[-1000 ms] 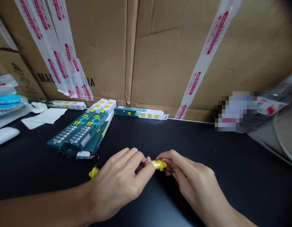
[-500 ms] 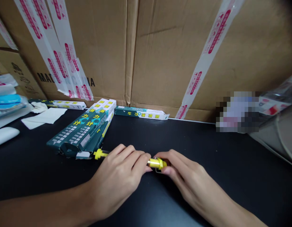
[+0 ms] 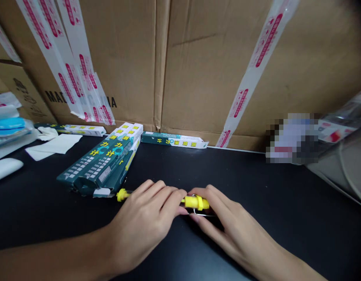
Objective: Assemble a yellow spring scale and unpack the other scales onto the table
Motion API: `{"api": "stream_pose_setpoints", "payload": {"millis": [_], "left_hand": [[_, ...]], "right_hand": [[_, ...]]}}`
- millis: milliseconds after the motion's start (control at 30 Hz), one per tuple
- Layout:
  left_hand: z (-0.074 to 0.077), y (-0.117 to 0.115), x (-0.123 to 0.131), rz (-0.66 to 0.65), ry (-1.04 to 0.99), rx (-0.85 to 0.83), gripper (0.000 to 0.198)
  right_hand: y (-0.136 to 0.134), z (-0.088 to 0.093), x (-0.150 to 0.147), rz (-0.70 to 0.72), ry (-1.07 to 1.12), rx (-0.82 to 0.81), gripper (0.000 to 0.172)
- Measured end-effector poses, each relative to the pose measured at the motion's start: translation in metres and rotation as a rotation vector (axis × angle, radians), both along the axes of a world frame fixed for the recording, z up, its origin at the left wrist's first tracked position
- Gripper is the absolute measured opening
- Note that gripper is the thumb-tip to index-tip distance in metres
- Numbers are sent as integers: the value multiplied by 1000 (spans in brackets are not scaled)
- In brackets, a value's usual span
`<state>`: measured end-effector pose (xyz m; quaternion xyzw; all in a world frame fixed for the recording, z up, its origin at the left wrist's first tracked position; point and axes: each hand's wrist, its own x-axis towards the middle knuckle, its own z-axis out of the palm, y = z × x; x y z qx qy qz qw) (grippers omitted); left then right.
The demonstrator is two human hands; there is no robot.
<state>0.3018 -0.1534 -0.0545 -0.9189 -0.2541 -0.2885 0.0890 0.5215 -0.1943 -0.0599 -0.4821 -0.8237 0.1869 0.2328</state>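
Grip state: my left hand (image 3: 142, 220) is closed over the shaft of a yellow-ended rod (image 3: 196, 202), with the fingers pressed together on top and the shaft passing beneath them. My right hand (image 3: 236, 222) pinches the rod's yellow sleeve between fingers and thumb, its fingertips close to my left fingers. A thin wire loop (image 3: 201, 214) shows below the sleeve, beside my right thumb.

Position: the rod lies crosswise in front of me, low over the black desk (image 3: 256, 183); I cannot tell whether it touches the surface. Its far yellow cap (image 3: 121, 194) projects past my left hand, just beside a stack of teal-and-white cartons (image 3: 101, 162). A single carton (image 3: 174, 139) lies along the back edge, against a corrugated cardboard box (image 3: 124, 58) sealed with printed packing tape (image 3: 253, 74).
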Motion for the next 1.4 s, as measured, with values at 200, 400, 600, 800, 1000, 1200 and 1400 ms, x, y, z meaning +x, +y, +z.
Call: {"api": "stream_pose_setpoints", "payload": {"millis": [200, 400, 600, 800, 1000, 1200, 1400], "left_hand": [[-2, -3, 1, -14, -38, 38, 16], [-1, -3, 1, -45, -45, 19, 21], [-1, -3, -1, -46, -37, -13, 21], [-1, -3, 0, -54, -40, -36, 23], [-1, -3, 0, -61, -48, -26, 24], [0, -2, 0, -32, -43, -17, 21], [0, -2, 0, 4, -53, -63, 17]], "right_hand": [[1, 1, -2, 50, 108, 5, 22], [1, 3, -7, 53, 121, 50, 28], [-2, 3, -10, 53, 18, 47, 29], [-3, 1, -9, 67, -83, 118, 34], [-4, 2, -11, 44, -116, 143, 34], [0, 0, -9, 41, 78, 48, 28], [4, -8, -3, -8, 193, 40, 45]]}}
